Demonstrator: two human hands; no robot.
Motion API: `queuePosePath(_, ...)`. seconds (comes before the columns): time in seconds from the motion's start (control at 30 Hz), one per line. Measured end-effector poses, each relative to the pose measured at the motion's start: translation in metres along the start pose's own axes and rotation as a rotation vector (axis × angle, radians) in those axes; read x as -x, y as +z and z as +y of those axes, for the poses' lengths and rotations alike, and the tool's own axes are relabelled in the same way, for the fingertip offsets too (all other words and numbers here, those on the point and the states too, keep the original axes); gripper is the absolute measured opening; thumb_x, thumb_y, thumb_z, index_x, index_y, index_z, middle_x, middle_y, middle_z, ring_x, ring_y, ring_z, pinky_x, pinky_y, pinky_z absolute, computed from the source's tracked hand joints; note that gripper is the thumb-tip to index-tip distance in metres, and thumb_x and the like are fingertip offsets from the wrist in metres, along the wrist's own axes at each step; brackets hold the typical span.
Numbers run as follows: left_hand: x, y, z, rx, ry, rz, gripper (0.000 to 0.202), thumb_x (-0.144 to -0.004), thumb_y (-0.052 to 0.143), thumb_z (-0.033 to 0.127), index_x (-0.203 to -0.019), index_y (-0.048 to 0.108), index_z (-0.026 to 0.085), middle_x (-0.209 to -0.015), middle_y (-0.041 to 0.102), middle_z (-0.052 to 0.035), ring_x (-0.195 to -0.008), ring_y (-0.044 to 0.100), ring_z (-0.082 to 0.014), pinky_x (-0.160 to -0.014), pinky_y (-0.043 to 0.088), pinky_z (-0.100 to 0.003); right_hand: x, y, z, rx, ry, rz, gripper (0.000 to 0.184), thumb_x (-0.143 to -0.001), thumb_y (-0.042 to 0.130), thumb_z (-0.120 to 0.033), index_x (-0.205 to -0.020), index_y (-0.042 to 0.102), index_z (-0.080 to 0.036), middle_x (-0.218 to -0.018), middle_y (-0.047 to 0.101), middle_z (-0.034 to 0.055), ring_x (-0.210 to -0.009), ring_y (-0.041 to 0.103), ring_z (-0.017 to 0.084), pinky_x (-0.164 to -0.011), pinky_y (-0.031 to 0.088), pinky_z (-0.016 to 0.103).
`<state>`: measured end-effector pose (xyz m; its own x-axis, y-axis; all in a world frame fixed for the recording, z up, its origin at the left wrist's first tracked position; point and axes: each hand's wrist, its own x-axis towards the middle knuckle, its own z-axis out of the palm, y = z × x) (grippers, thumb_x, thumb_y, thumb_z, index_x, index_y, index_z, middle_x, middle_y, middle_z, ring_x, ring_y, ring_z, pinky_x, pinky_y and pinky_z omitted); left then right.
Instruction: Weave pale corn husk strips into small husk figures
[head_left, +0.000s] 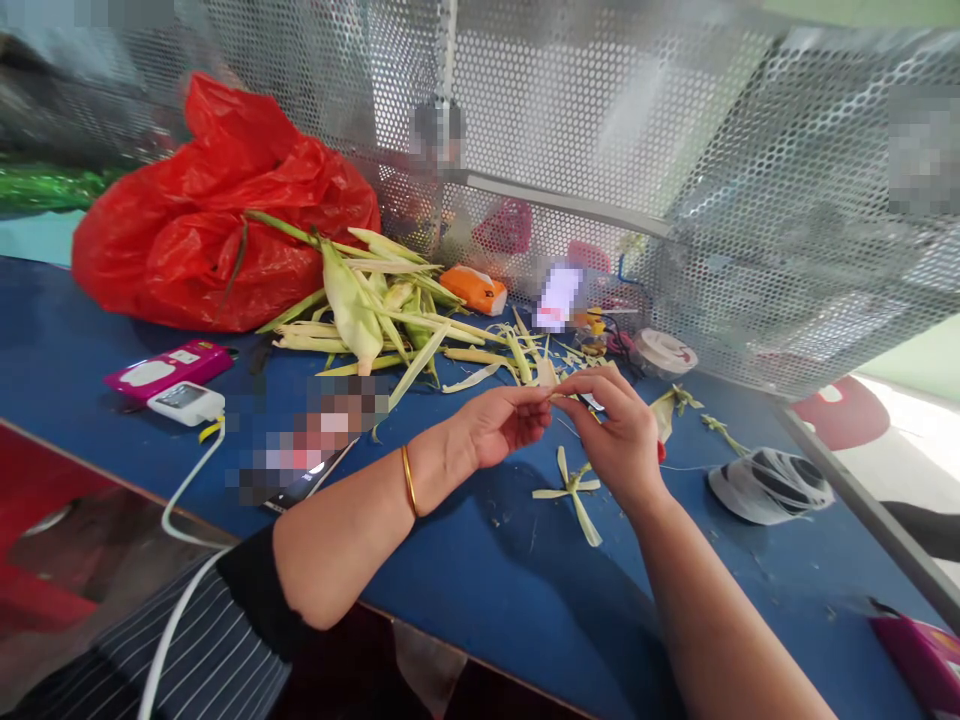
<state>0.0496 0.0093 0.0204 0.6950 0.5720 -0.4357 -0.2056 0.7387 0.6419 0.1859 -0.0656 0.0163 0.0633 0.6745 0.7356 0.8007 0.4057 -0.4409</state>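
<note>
My left hand (514,425), below a gold bangle, is closed in a pinch. Its fingertips meet those of my right hand (619,425), also pinching, over the blue table. Between them is a small pale piece of corn husk (547,374), partly hidden by the fingers. Under my right hand lies a cross-shaped husk piece (573,486) with several narrow arms. A thin thread runs from behind my right hand toward a spool of white thread (769,487). Behind my hands spreads a heap of green corn husks (356,310). A small red object (661,452) shows beside my right hand.
A red plastic bag (225,220) stands at the back left. Nearer are a magenta box (169,370), a white cabled device (186,402) and a phone (307,465). An orange packet (474,290) and a tape roll (666,352) lie before the perforated metal screen (555,120).
</note>
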Motion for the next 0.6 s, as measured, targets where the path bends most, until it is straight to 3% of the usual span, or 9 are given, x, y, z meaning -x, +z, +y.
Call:
queuePosePath(0.2, -0.0015, -0.0011, -0.0005, -0.006, -0.028, -0.008, 0.013, -0.086, 0.061, 0.012, -0.073, 0.065, 0.010, -0.057, 0.061, 0.0003, -0.051, 0.057, -0.0064, -0.048, 0.044, -0.016, 0.0010, 0.0004, 0.0016, 0.014, -0.002, -0.005, 0.008, -0.089, 0.063, -0.020, -0.084, 0.067, -0.024, -0.087, 0.066, 0.0020, -0.086, 0.063, 0.019, -0.079, 0.048, 0.036)
queuePosePath(0.43, 0.0004, 0.0011, -0.0061, -0.327, 0.375, 0.040, 0.015, -0.080, 0.066, 0.017, -0.066, 0.069, 0.012, -0.061, 0.067, -0.0033, -0.059, 0.061, -0.0099, -0.059, 0.047, -0.021, -0.0012, 0.0002, -0.0063, -0.046, 0.225, 0.010, 0.013, -0.084, 0.063, -0.019, -0.071, 0.064, -0.022, -0.076, 0.065, -0.0001, -0.074, 0.060, 0.017, -0.071, 0.045, 0.030)
queuePosePath(0.6, -0.0001, 0.0009, -0.0077, -0.421, 0.473, 0.041, 0.016, -0.080, 0.065, 0.020, -0.067, 0.071, 0.013, -0.063, 0.068, -0.0028, -0.061, 0.062, -0.0104, -0.062, 0.048, -0.021, -0.0013, 0.0024, -0.0058, -0.182, 0.495, 0.026, 0.010, -0.079, 0.066, -0.026, -0.071, 0.066, -0.021, -0.069, 0.065, -0.0010, -0.067, 0.057, 0.015, -0.065, 0.043, 0.028)
